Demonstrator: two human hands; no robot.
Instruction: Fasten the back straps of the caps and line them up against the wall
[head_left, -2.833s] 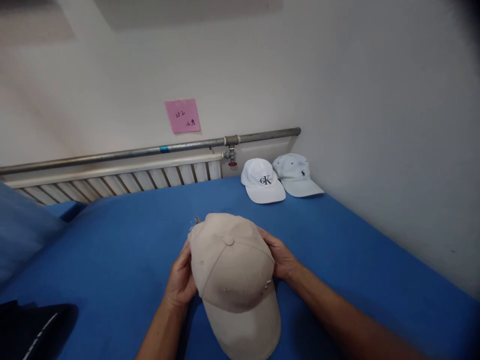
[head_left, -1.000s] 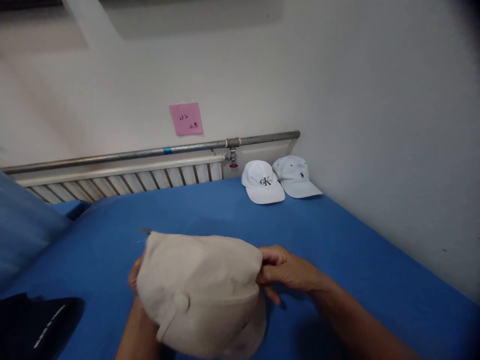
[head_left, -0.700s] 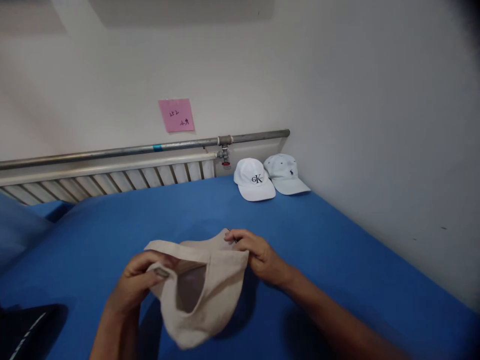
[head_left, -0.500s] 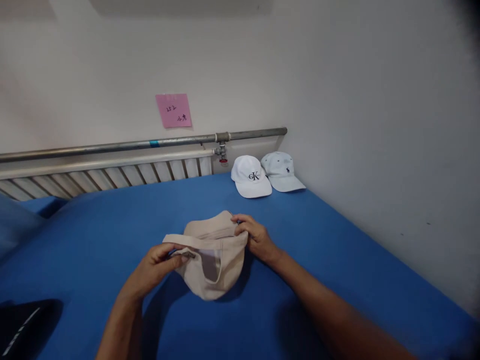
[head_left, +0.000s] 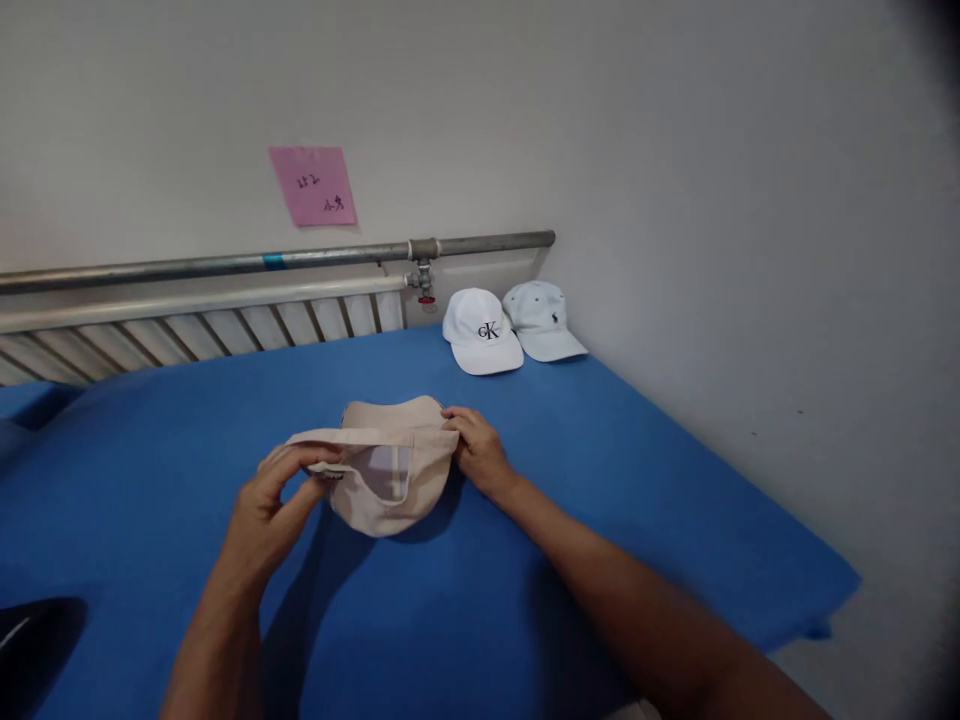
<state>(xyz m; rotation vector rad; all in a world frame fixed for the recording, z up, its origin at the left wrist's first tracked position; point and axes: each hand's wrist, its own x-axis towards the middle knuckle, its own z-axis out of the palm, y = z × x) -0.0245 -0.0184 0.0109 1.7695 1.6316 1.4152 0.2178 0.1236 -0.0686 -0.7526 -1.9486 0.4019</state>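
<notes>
A beige cap [head_left: 382,470] is held just above the blue sheet [head_left: 637,470], turned so its back opening and strap face me and its brim points away. My left hand [head_left: 268,500] pinches the strap end at the cap's left side. The fingers of my right hand [head_left: 474,450] are closed on the cap's right edge.
A white cap with a black logo [head_left: 481,331] and a pale blue cap [head_left: 541,320] lie side by side at the far corner by the wall. A radiator [head_left: 202,325] under a metal pipe [head_left: 300,258] runs along the back. A pink note [head_left: 313,186] sticks on the wall. Something black [head_left: 30,650] lies at lower left.
The cap was crown-up with its brim toward me; both hands have turned it over so its back strap faces me, and carried it a little farther away.
</notes>
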